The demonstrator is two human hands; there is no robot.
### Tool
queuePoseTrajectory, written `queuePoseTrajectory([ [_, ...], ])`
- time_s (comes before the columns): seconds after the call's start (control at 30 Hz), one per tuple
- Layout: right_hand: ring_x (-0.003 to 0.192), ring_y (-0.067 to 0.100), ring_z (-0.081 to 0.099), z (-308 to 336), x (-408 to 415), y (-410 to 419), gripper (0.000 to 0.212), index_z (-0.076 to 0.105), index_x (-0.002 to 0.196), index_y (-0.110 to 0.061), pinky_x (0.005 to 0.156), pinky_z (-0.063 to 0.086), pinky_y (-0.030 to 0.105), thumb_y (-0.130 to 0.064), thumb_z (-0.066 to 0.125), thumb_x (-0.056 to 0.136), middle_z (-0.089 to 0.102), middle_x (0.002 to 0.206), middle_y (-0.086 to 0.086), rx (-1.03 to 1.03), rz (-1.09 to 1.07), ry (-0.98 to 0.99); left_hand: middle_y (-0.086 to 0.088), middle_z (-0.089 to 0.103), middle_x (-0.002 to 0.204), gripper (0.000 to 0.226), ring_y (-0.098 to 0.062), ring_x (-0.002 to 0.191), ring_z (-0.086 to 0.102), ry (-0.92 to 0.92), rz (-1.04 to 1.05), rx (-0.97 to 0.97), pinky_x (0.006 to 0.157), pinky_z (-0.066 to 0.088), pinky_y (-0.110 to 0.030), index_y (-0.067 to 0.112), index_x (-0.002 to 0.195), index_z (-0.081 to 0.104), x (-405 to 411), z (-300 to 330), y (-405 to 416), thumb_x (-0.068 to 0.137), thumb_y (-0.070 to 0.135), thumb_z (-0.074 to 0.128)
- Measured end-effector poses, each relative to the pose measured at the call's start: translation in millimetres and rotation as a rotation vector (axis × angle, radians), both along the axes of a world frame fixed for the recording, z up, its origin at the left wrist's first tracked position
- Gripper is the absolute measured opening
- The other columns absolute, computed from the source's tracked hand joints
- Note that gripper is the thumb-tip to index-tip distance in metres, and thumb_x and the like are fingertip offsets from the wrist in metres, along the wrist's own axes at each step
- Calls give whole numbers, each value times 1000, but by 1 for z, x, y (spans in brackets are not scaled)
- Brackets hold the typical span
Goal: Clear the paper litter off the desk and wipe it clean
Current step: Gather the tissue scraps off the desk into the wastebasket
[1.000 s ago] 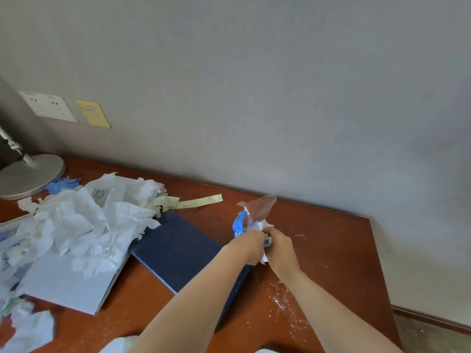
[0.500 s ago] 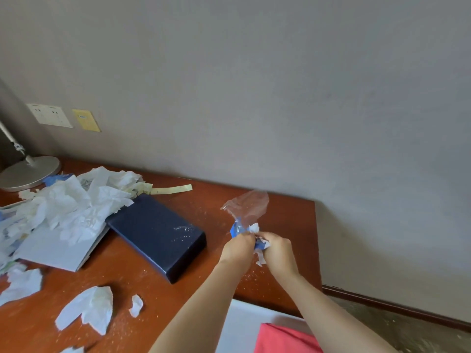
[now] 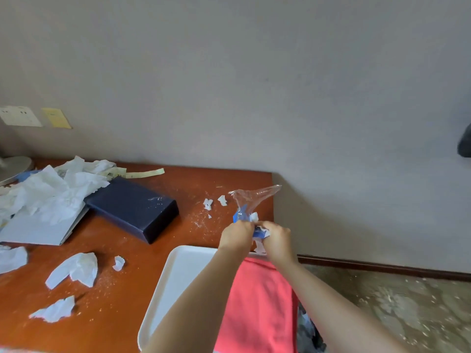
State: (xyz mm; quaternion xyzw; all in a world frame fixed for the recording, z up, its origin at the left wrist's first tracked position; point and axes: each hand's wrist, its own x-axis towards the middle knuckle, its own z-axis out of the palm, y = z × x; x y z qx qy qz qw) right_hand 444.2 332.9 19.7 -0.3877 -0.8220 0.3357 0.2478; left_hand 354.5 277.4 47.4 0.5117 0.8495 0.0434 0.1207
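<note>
My left hand [image 3: 235, 234] and my right hand [image 3: 277, 242] are held close together over the right end of the brown desk [image 3: 127, 289]. Both grip a crumpled wad of clear plastic wrapper with blue and white paper [image 3: 251, 210], its clear end sticking up and to the right. A heap of crumpled white paper [image 3: 51, 189] lies at the desk's left. Torn white scraps [image 3: 76, 270] lie on the front left, and small bits [image 3: 207, 203] sit just left of my hands. A pink cloth [image 3: 257, 307] lies on a white tray [image 3: 173, 281] under my forearms.
A dark blue box [image 3: 135, 207] sits mid-desk beside a grey folder [image 3: 38, 228] under the paper heap. A yellow paper strip [image 3: 145, 173] lies near the wall. A lamp base [image 3: 14, 169] stands far left. White crumbs dust the desk. Floor [image 3: 395, 301] lies to the right.
The view has pulled back and to the right, bringing the tray, pink cloth and floor into sight. My hands still hold the wad and have drifted toward the desk's right edge.
</note>
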Motion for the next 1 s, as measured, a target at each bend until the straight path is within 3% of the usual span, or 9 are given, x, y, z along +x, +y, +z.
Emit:
queuePoseTrajectory([
  [0.13,75,31,63,5,53,-14,27,72,90,-1,59,38,19,12,52,77,71,81,16,20,-51,2,-15,63,110,22,-34,103,60,-22,-31,37,83,47,-38,5,110,56,52,2,-9,91,4,45],
  [0.27,77,31,65,8,95,-18,22,70,92,0,68,45,35,6,54,79,71,82,16,5,-62,-67,-16,63,110,26,-36,102,60,-13,-75,59,83,46,-39,6,111,56,92,0,-11,91,1,40],
  [0.47,74,34,61,5,139,-8,24,70,90,2,60,36,35,8,49,78,69,78,18,-1,-106,-53,-18,62,111,24,-37,104,59,-27,-127,34,83,46,-40,4,113,56,132,-5,4,90,6,50],
  [0.57,69,30,58,-5,161,10,32,71,93,0,53,29,27,13,46,76,69,79,16,2,-145,-49,-17,63,110,25,-36,103,60,-33,-140,32,82,46,-39,6,114,56,152,-14,24,91,4,46],
  [0.67,65,27,53,-25,184,32,33,69,91,0,50,26,25,16,44,75,68,77,15,-44,-148,-75,-16,63,109,25,-37,102,60,-66,-128,-4,83,46,-40,8,117,53,175,-32,46,93,8,47],
  [0.83,75,25,63,-71,214,74,35,71,96,-5,60,39,25,12,47,78,71,84,10,-105,-63,-135,-13,63,107,22,-32,100,61,-167,-31,-81,82,48,-38,8,115,56,210,-82,80,95,11,47],
  [1.0,73,19,62,-159,227,97,28,71,91,-4,59,36,19,9,48,80,70,82,8,-176,-26,-175,-10,64,105,22,-28,95,61,-317,122,-106,77,47,-34,9,111,53,225,-170,101,94,5,39],
])
